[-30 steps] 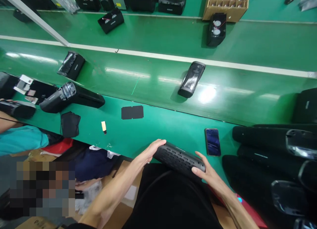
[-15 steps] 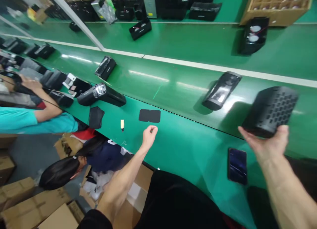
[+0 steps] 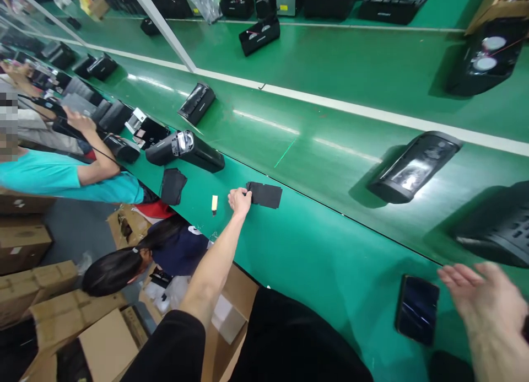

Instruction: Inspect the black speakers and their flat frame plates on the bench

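My left hand [image 3: 239,201] pinches the left end of a thin black rectangular sheet [image 3: 266,195] that lies on the green bench. Beside that hand is a small yellow piece with a dark tip [image 3: 214,204], and a stack of black sheets [image 3: 172,186] lies farther left. My right hand [image 3: 485,288] is open, fingers spread, just below a black speaker housing with a perforated face [image 3: 500,230]; a gap shows between them. A dark phone [image 3: 417,309] rests on the bench left of my right hand.
Another black housing [image 3: 415,167] lies on the green conveyor belt [image 3: 314,117]. Two joined dark housings [image 3: 190,150] stand on the bench's left part. A co-worker in a turquoise sleeve [image 3: 58,175] and a person with dark hair [image 3: 113,272] are at left, near cardboard boxes [image 3: 107,343].
My right hand has let go of the perforated speaker housing and drawn down from it. My left hand has moved left onto the black sheet and closed on its edge. The view has shifted.
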Demonstrator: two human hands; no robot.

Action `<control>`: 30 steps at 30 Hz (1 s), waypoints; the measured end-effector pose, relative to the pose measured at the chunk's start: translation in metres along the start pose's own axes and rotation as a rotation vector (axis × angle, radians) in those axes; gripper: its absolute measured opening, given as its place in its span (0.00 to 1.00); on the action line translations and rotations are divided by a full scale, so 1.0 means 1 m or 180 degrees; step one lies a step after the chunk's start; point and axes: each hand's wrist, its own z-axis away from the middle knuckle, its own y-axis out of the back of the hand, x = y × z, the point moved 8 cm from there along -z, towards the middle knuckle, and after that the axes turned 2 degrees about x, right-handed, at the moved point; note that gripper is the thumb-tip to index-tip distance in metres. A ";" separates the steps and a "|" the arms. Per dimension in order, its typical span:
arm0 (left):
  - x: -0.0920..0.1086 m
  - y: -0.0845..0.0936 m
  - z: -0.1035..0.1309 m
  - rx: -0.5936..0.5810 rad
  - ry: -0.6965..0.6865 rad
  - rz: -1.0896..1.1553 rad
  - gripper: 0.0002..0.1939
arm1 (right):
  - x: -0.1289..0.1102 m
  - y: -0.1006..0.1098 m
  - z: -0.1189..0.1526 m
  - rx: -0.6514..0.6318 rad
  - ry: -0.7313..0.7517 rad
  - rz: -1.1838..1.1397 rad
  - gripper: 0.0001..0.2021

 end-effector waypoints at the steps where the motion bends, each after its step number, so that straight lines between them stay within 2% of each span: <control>1: 0.002 -0.002 0.002 -0.0067 -0.0024 0.0089 0.03 | 0.014 -0.010 0.020 -0.0146 -0.0155 0.0014 0.21; 5: 0.010 -0.011 0.025 -0.0362 -0.0067 0.0600 0.09 | 0.065 -0.069 0.106 -0.1215 -0.0427 0.0290 0.27; 7: 0.011 -0.017 0.040 -0.0488 -0.0014 0.0886 0.15 | 0.088 -0.091 0.139 -0.1686 -0.0530 0.0586 0.29; 10: 0.006 -0.026 0.055 -0.0613 0.0119 0.1260 0.16 | 0.110 -0.116 0.169 -0.2212 -0.0615 0.1009 0.31; 12: -0.001 -0.029 0.064 -0.0622 0.0220 0.1504 0.14 | 0.116 -0.131 0.183 -0.2477 -0.0596 0.1270 0.31; 14: -0.004 -0.033 0.081 -0.0707 0.0259 0.1762 0.14 | 0.111 -0.145 0.195 -0.2652 -0.0419 0.1474 0.31; 16: -0.002 -0.042 0.108 -0.0966 0.0245 0.2118 0.17 | 0.099 -0.159 0.208 -0.2726 -0.0112 0.1497 0.29; 19: 0.011 -0.061 0.161 -0.1709 0.0333 0.2944 0.23 | 0.075 -0.180 0.226 -0.2718 0.0395 0.1280 0.25; 22: 0.023 -0.073 0.201 -0.2352 0.0582 0.3378 0.24 | 0.056 -0.188 0.237 -0.2522 0.0830 0.1293 0.24; 25: 0.034 -0.076 0.218 -0.2707 0.0777 0.3697 0.18 | 0.047 -0.182 0.240 -0.2301 0.1059 0.1528 0.24; 30: 0.048 -0.074 0.220 -0.3030 0.0693 0.3566 0.13 | 0.029 -0.167 0.246 -0.2144 0.1467 0.1869 0.22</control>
